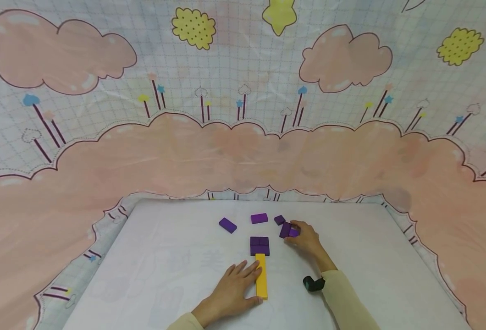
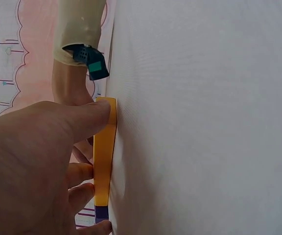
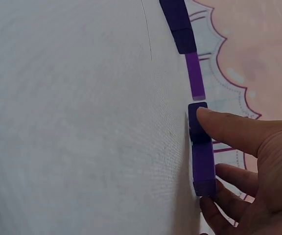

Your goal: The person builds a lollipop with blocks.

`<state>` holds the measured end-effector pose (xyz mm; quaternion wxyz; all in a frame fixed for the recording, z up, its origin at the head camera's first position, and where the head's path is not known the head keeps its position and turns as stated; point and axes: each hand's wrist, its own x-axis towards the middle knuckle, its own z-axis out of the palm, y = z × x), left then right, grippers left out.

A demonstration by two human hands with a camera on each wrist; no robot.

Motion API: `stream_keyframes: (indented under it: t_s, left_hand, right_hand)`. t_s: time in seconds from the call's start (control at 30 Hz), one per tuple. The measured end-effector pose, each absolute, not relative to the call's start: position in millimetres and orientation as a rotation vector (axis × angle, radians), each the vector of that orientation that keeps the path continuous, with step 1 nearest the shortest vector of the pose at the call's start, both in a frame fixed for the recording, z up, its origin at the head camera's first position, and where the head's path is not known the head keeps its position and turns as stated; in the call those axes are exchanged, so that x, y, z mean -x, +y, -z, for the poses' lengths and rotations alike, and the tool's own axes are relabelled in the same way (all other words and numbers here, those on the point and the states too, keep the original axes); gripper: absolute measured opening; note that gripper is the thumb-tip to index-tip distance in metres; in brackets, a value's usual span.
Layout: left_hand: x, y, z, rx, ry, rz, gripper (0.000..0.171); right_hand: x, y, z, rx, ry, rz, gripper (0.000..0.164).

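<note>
A long yellow block (image 1: 261, 277) lies on the white table, its far end against a pair of dark purple blocks (image 1: 259, 246) set side by side. My left hand (image 1: 236, 288) holds this yellow block, thumb at its near end and fingertips along its left side and top. To the right, my right hand (image 1: 307, 238) grips a purple block (image 3: 203, 164) between thumb and fingers. Beside it a dark purple block (image 1: 285, 230) touches it, with the thumb on that one in the right wrist view. Part of the gripped block is hidden by the fingers.
Farther back lie a purple block (image 1: 228, 225) at the left, another purple block (image 1: 259, 218) in the middle and a small dark block (image 1: 279, 220) near my right hand. A patterned cloth (image 1: 243, 160) surrounds the white table (image 1: 152, 256). A black wrist device (image 1: 313, 283) sits at my right sleeve.
</note>
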<state>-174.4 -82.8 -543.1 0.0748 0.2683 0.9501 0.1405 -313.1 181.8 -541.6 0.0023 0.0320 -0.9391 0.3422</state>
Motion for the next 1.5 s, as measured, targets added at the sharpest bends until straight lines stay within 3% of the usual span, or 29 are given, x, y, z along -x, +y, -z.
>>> stream_keyframes:
  t_s: [1.5]
  left_hand:
    - [174,-82,543,-0.814,2.872,-0.424,0.073]
  right_hand:
    - [283,172,522,-0.080,-2.802,-1.345,0.062]
